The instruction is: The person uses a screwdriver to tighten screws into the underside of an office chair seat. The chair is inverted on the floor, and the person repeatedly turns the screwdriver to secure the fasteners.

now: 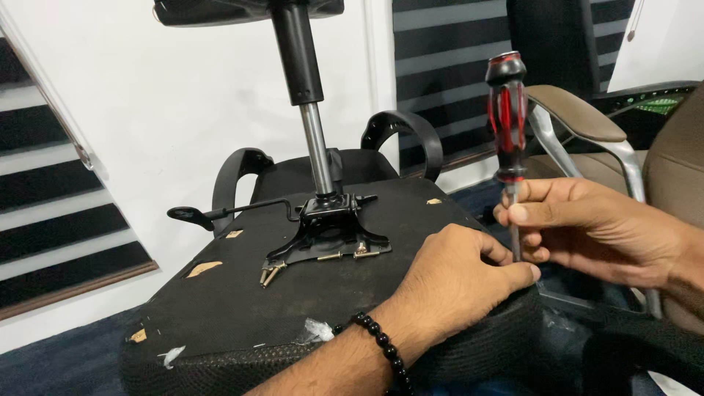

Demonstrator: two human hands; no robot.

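An office chair lies upside down with the black underside of its seat (242, 308) facing up. A black metal mounting plate (330, 231) with a gas-lift column (312, 125) stands on it. My right hand (579, 227) grips the shaft of a red and black screwdriver (507, 121), held upright at the seat's right edge. My left hand (455, 282), with a black bead bracelet on the wrist, rests on the seat edge, fingers touching the spot by the screwdriver tip. Several loose screws (270, 273) lie beside the plate.
Two black armrests (407, 132) curve up behind the seat. A black lever (220, 213) sticks out to the left of the plate. A beige chair with a chrome arm (587, 128) stands at the right. White wall and striped blinds are behind.
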